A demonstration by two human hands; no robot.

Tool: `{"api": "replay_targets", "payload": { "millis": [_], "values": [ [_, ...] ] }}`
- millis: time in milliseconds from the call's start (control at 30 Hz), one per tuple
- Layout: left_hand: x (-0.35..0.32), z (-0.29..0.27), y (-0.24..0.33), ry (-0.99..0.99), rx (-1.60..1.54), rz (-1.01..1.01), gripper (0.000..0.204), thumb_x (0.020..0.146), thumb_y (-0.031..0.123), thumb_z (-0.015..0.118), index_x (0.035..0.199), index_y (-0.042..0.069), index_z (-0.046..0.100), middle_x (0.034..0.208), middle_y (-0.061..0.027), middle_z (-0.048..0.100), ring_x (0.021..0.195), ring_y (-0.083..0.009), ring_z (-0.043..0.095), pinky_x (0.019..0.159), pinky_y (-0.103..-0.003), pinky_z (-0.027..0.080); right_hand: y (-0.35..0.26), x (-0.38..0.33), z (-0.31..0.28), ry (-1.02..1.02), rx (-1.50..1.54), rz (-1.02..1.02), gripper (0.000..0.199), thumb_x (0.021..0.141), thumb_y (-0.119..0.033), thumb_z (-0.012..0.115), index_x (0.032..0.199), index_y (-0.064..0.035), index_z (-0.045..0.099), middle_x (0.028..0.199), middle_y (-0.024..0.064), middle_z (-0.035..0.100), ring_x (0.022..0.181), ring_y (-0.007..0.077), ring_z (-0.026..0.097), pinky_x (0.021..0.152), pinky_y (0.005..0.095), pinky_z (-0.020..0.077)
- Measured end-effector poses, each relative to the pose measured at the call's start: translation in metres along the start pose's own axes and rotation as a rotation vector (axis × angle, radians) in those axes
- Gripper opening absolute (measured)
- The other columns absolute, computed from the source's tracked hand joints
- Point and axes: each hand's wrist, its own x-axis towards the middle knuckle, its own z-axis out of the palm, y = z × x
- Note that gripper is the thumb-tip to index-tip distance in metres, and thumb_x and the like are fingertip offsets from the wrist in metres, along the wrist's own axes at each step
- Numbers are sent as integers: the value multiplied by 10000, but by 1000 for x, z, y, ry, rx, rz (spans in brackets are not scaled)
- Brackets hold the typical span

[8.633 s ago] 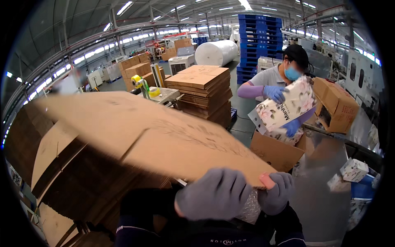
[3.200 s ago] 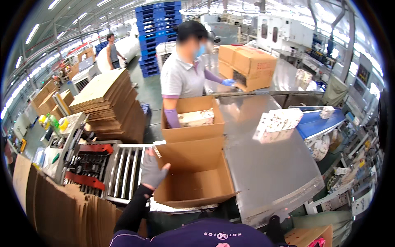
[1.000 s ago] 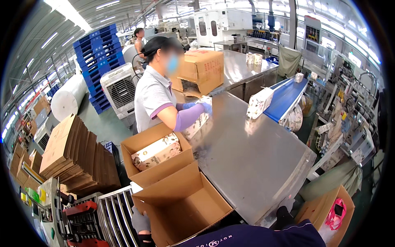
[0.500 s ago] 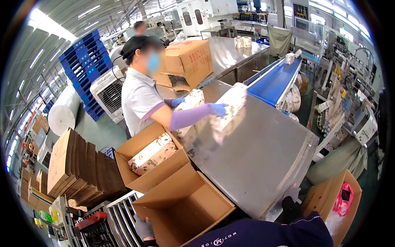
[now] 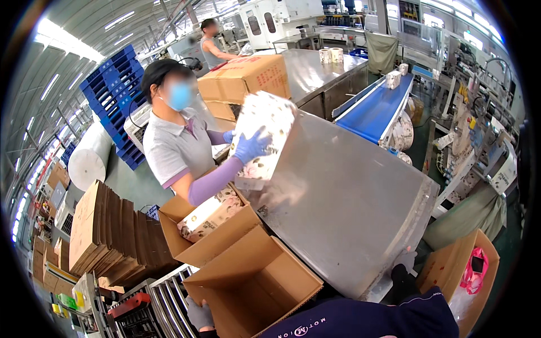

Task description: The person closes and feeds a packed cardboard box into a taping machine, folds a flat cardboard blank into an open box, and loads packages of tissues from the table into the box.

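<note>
In a grey glove, my left hand (image 5: pixel 199 314) lies against the outer left wall of an open cardboard carton (image 5: pixel 265 281) with nothing inside it. My right hand (image 5: pixel 404 260), gloved the same way, rests at the near right edge of the steel table (image 5: pixel 344 208), fingers spread and holding nothing. Across the table, a co-worker (image 5: pixel 180 135) in blue gloves and purple sleeves lifts flower-printed packs (image 5: pixel 265 135), tilted upright. Below them, a second open carton (image 5: pixel 194 253) holds a similar floral pack (image 5: pixel 211 214).
A roller conveyor (image 5: pixel 169 304) runs under the cartons at the left, by stacked flat cardboard (image 5: pixel 112 231). The blue belt (image 5: pixel 375 112) carries small rolls toward the table. At my right stands a box (image 5: pixel 451 265) with a pink bag (image 5: pixel 473 270). Another person (image 5: pixel 214 45) stands far back.
The co-worker has drawn the floral packs leftward off the table and raised them upright. Rolls on the belt have shifted nearer. My hands have barely moved.
</note>
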Motion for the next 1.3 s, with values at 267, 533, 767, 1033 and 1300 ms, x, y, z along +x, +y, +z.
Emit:
{"api": "replay_targets", "payload": {
  "millis": [267,533,767,1033,1300],
  "values": [
    [-3,-5,12,25,35,-46,433,772,69,674,1169,52,502,958,-200,671,888,-378,654,736,-430,519,-2,10,5,7,15,2,568,967,-519,342,1116,15,467,1012,279,635,974,437,604,811,510,470],
    [-5,-7,10,17,67,-54,469,770,89,678,1195,18,491,948,-213,671,874,-389,652,729,-430,520,-9,21,7,36,-19,21,548,965,-517,348,1068,6,473,1015,275,636,968,446,605,806,521,474],
    [-5,-4,10,22,140,-32,505,770,115,680,1224,19,481,949,-226,664,881,-398,643,724,-445,517,-6,23,17,206,-208,-50,585,958,-485,388,1307,-18,436,1223,195,554,1140,345,530,881,452,456],
    [-6,-7,22,-2,124,-75,479,777,104,671,1208,17,482,949,-226,662,880,-399,643,730,-446,515,-9,32,25,260,-390,-256,620,943,-456,424,1395,-33,391,1373,160,444,1271,311,398,1007,424,346],
    [3,-1,4,-102,157,-82,660,771,104,686,1352,23,386,1000,-248,649,924,-411,633,771,-442,509,-28,55,24,154,-450,-495,595,930,-383,437,1408,-34,373,1453,166,369,1361,331,295,1107,498,209]
  ]
}}
